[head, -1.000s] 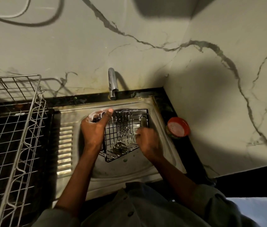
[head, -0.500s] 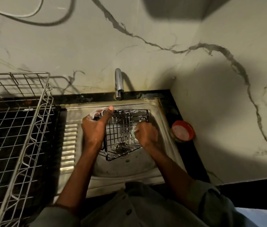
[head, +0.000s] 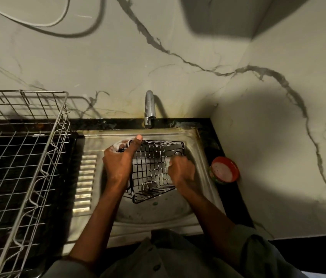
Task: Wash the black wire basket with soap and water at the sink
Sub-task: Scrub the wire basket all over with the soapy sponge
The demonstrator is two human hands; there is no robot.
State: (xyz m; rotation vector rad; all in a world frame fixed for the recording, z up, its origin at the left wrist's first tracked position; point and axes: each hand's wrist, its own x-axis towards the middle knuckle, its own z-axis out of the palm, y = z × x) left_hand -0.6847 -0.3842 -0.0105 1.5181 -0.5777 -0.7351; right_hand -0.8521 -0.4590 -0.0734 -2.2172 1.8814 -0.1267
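Black wire basket point(head: 155, 169) stands tilted in the sink point(head: 196, 141), between both hands: left hand point(head: 119, 163) clamps its left rim; right hand point(head: 182, 170), fingers curled, scrubs its right wall.

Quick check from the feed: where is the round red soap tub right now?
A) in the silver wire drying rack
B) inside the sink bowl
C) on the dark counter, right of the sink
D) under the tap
C: the round red soap tub sits on the dark counter, just right of the steel sink.

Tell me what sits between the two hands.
In the head view, the soapy black wire basket lies between the left hand and right hand, both touching it.
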